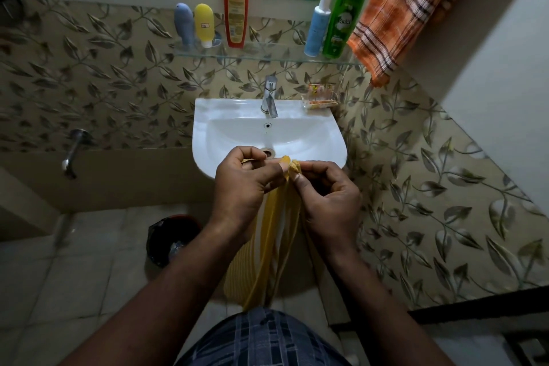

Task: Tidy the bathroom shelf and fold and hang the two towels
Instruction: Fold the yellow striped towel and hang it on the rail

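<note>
Yellow towel [274, 235] in front of sink [208, 119], top edge in pinch of left hand [240, 187] and right hand [326, 202], fingers curled tight on cloth. Orange towel [395, 18] just right of shelf [267, 52] with upright bottles [236, 9].

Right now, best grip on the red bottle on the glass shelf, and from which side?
Grip the red bottle round its body at the label, coming from the front; the wall is behind it. It stands upright on the glass shelf, so a level grip should do. The yellow tube stands close on its left; the right is free, so close in from there.
</note>
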`<state>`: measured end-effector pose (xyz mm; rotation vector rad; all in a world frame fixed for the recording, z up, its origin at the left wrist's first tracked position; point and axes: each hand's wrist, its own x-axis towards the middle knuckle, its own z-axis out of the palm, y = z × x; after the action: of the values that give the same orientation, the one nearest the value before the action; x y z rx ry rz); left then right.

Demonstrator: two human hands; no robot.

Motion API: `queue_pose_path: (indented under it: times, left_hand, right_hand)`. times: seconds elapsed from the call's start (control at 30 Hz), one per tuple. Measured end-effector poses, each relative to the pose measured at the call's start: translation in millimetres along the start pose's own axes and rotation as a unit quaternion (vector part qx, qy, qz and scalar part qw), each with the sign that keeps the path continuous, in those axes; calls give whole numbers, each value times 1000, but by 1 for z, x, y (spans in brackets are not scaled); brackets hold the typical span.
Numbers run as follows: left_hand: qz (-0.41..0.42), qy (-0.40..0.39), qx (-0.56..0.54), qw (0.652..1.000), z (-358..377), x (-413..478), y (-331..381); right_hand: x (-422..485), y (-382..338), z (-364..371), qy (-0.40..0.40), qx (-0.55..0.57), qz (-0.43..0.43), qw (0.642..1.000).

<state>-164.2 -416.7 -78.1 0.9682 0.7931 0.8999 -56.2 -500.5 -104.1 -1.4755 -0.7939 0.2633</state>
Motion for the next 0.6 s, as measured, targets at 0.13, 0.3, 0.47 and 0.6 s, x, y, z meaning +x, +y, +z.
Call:
queue_pose_path:
  times: [0.13, 0.3, 0.47, 0.6]
  left_hand:
    - [6, 0, -10, 1000, 0, 1, -1]
    - [20, 5, -4, 1000, 2, 0, 1]
    - [30, 4, 32, 999, 4, -1, 4]
    - [29, 0, 43, 999, 5, -1, 4]
  right_hand:
    - [-3, 1, 3, 8, -21, -25, 999]
    - [-2, 0, 4, 41, -67, -113, 991]
    - [-5, 0, 3, 73, -120, -194, 971]
    - [-5, 0, 3, 75, -144, -209, 964]
